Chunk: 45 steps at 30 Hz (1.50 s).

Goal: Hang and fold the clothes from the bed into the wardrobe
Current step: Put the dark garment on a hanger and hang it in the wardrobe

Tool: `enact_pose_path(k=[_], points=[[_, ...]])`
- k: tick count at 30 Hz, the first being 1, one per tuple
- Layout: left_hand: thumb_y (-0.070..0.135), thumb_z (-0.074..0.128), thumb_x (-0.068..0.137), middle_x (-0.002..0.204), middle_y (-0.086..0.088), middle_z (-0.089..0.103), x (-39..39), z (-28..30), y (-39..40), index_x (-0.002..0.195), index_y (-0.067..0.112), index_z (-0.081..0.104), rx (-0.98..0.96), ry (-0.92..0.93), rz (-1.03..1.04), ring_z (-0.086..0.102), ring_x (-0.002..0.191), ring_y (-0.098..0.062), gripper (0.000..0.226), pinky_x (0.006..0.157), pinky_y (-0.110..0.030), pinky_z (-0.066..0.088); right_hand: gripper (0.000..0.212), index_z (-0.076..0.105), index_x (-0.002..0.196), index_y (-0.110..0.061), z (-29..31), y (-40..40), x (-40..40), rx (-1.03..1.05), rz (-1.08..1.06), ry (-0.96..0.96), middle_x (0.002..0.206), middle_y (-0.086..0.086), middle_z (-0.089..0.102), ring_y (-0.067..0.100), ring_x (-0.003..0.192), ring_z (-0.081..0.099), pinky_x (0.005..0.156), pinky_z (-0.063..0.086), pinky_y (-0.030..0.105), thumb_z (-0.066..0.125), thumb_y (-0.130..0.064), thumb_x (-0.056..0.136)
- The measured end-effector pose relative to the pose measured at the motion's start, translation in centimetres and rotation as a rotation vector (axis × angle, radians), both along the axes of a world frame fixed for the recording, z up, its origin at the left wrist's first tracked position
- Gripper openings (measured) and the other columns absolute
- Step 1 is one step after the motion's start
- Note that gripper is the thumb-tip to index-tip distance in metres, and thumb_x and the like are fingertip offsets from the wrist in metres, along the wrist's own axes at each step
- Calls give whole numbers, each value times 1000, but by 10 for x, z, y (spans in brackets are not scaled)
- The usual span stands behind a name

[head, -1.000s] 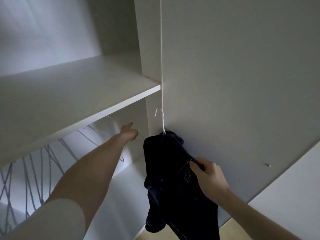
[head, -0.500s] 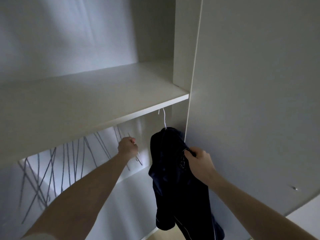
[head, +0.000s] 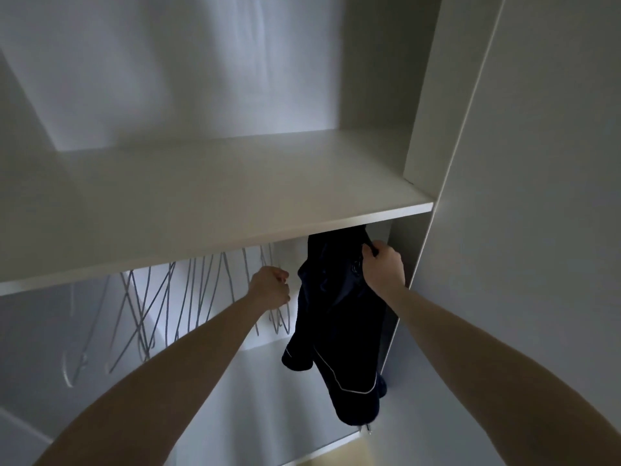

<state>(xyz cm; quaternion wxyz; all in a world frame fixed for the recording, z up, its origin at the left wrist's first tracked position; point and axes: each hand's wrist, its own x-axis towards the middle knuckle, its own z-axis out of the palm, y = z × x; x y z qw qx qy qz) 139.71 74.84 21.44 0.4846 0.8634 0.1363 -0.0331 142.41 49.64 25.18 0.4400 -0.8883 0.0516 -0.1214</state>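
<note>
From the head camera, a person reaches with 2 bare arms into a white wardrobe (head: 524, 163). The right hand (head: 383, 265), its grip clamped on a dark garment (head: 339, 331) with pale piping, holds it just below the shelf (head: 235, 210), at the right end. The left hand (head: 270, 287) is curled among empty wire hangers (head: 188, 297) to the left.

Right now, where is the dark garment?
The dark garment hangs just under the shelf at the wardrobe's right end, gripped by the right hand, right of the empty hangers.
</note>
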Motion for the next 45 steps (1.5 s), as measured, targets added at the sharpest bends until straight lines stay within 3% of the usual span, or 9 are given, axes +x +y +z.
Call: enact_pose_path(k=[4,8,12,14,21,28,33,38,45], points=[[-6,67,92,126,-14,64,-3,-1,5,129,1,67,-108,2,37,71,104,-35,38,91,-46,61,24,66,102,-18,-2,15,26,-36,-13,50,76,-2,58,35,82,62,67,44,34,46,-32,102],[-5,62,95,125,-14,63,-3,-2,7,124,2,68,-157,-23,43,72,101,-38,31,87,-42,62,29,66,115,-18,-12,24,43,-128,-1,124,103,12,69,38,97,65,75,48,36,43,-32,104],[-4,60,95,121,-14,64,-3,-1,6,123,3,68,-195,-4,34,75,91,-38,30,84,-44,63,36,63,128,-17,-41,21,47,-267,71,344,121,16,67,37,108,64,84,53,38,40,-35,107],[-6,61,93,120,-14,65,-1,-3,6,125,3,68,-191,15,22,75,90,-36,34,84,-43,63,38,60,134,-18,-52,18,47,-315,85,402,127,16,65,38,113,63,82,50,37,39,-37,108],[-9,67,87,122,-5,63,2,-11,5,125,9,67,-192,20,2,76,81,-30,42,78,-39,64,38,56,136,-12,-61,15,52,-399,78,470,133,17,61,38,118,60,86,49,39,42,-33,108],[-5,66,87,106,2,67,9,-12,0,113,14,73,-186,-66,-35,76,69,-22,33,75,-40,65,40,51,140,-11,-75,14,49,-339,48,488,136,17,60,37,123,58,89,50,37,52,-24,103],[4,67,92,86,2,76,7,-10,-12,118,24,70,-149,-85,-94,75,66,-14,34,58,-20,57,42,51,143,-14,-84,15,39,-298,48,459,134,14,62,36,122,60,92,52,37,55,-21,101],[2,68,93,96,-7,76,1,-14,-13,123,17,70,-174,-160,-86,75,69,-10,34,61,-12,54,51,46,147,-21,-91,17,18,-221,50,400,138,14,56,35,116,63,94,55,39,57,-20,97],[3,68,94,98,-4,74,4,-6,-13,124,23,69,-53,-206,-193,71,67,-2,36,56,-11,46,48,51,145,-21,-97,22,-17,-161,74,327,138,10,57,31,115,62,93,50,32,56,-15,97]])
